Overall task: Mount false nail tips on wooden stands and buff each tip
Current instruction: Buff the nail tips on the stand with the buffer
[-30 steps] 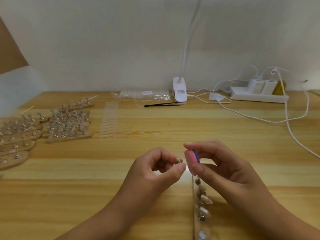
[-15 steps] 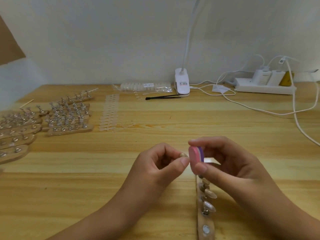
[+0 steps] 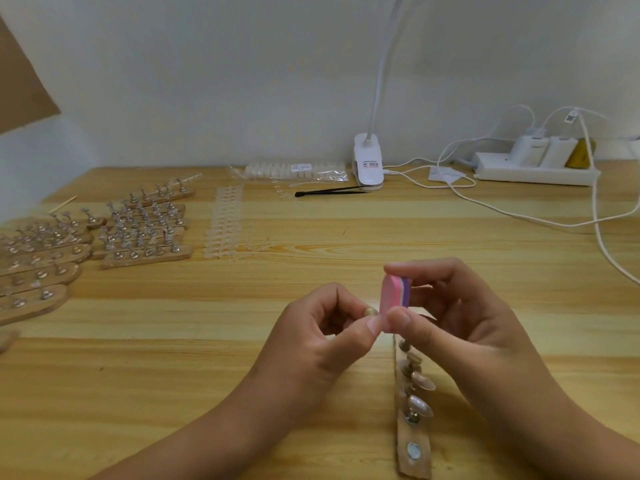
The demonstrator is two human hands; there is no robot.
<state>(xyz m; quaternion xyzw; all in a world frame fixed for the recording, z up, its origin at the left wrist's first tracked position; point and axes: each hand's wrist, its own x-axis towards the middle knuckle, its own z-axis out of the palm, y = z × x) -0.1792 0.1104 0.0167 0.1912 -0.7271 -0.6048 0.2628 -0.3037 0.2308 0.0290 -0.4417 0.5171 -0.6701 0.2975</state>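
A small false nail tip [image 3: 370, 311] is pinched between the thumb and forefinger of the left hand [image 3: 311, 341], held above the near middle of the tabletop [image 3: 156, 368]. Its right edge touches a pink-and-purple buffer block [image 3: 391, 303], which the right hand [image 3: 460, 323] grips upright between thumb and fingers. Just below the hands, a wooden stand [image 3: 414, 470] runs toward the near edge, with two mounted tips [image 3: 422, 381] standing on its pegs. At the far left lie many more wooden stands [image 3: 145, 252] in rows, and just right of them strips of unmounted tips [image 3: 223, 230]. Along the far wall sit a bag of tips [image 3: 294, 169], black tweezers [image 3: 329, 192], a white clip lamp [image 3: 369, 164] and a power strip [image 3: 533, 174].
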